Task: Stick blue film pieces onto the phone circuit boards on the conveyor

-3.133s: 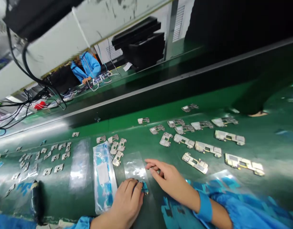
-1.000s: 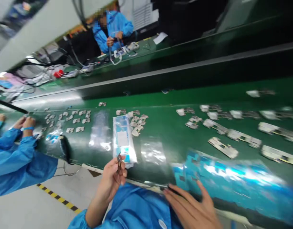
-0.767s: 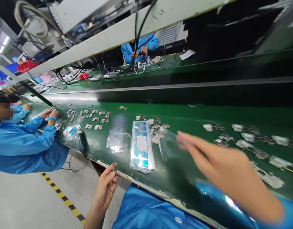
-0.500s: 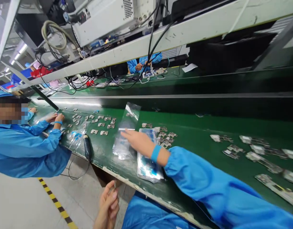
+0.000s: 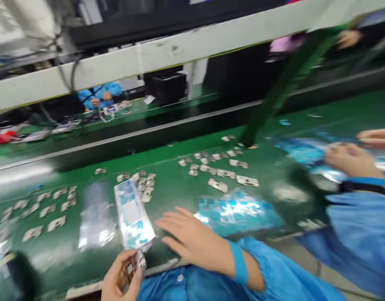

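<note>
My left hand (image 5: 119, 278) pinches a small silvery metal part (image 5: 139, 259) between thumb and fingers, low over the front edge of the bench. My right hand (image 5: 191, 236), with a blue band at the wrist, is open, its fingers stretched to the left over the green surface, holding nothing. Just left of its fingertips is a stack of clear bags with blue contents (image 5: 134, 213). A flat clear plastic bag (image 5: 97, 215) lies left of that stack. Several similar metal parts (image 5: 146, 184) sit behind the stack.
More metal parts lie at the left (image 5: 48, 210) and centre right (image 5: 225, 172). A bag of blue pieces (image 5: 239, 211) rests right of my right hand. A co-worker's hand (image 5: 355, 159) works at the right. A green post (image 5: 274, 96) rises behind, and a dark-handled tool (image 5: 17, 271) lies front left.
The view has swung to the right. My right hand has left the clear bag and is now right of the bag stack. My left hand has come up beside the bench edge, still holding the part.
</note>
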Tool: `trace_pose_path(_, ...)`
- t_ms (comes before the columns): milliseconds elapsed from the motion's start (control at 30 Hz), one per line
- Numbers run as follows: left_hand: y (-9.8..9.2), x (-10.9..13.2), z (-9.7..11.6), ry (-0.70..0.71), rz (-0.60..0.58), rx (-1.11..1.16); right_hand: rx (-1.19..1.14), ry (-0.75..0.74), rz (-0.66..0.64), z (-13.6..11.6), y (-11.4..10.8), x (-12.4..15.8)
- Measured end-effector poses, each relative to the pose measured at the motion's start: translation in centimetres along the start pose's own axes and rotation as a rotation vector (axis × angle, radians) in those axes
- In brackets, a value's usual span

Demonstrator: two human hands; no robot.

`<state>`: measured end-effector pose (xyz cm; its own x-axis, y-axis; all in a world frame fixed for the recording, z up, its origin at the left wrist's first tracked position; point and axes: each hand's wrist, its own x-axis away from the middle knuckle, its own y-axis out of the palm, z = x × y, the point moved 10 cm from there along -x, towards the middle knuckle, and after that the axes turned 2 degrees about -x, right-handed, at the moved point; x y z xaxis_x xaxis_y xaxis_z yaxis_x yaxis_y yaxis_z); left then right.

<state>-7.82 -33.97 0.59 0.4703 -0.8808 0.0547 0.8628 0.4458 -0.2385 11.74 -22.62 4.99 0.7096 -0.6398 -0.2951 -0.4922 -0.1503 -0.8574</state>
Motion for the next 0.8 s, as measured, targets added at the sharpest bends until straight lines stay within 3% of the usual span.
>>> trace_pose_path(100, 6.7, -3.2, 2.8, 0.214, -0.211, -0.314, 0.196, 0.483, 0.262, 10.1, -4.3, 10.0)
trace_pose_path(167, 11.5, -4.5, 3.8, 0.267, -0.355, -0.338, 0.34, 0.772, 0.425, 14.4, -6.3, 16.5)
trace_pose_path(267, 17.0, -6.2, 3.7, 0.163, -0.433, -0.186, 0.444, 0.989, 0.523, 16.5, -6.5, 21.4)
trace_pose_path(400, 22.5, -6.7, 3.2, 0.049, -0.53, -0.065, 0.475, 1.032, 0.556, 15.9, -5.4, 21.4)
trace_pose_path(533, 23.8, -6.2, 3.2, 0.019, -0.505, 0.003, 0.509, 1.032, 0.62, 15.4, -5.8, 21.3)
trace_pose_path(667, 22.4, -4.5, 2.5, 0.012, -0.41, 0.003, 0.536, 0.995, 0.653, 14.3, -6.6, 21.6)
trace_pose_path(800, 21.5, -2.1, 1.2, 0.055, -0.349, -0.093, 0.479, 0.923, 0.612, 12.4, -5.3, 20.6)
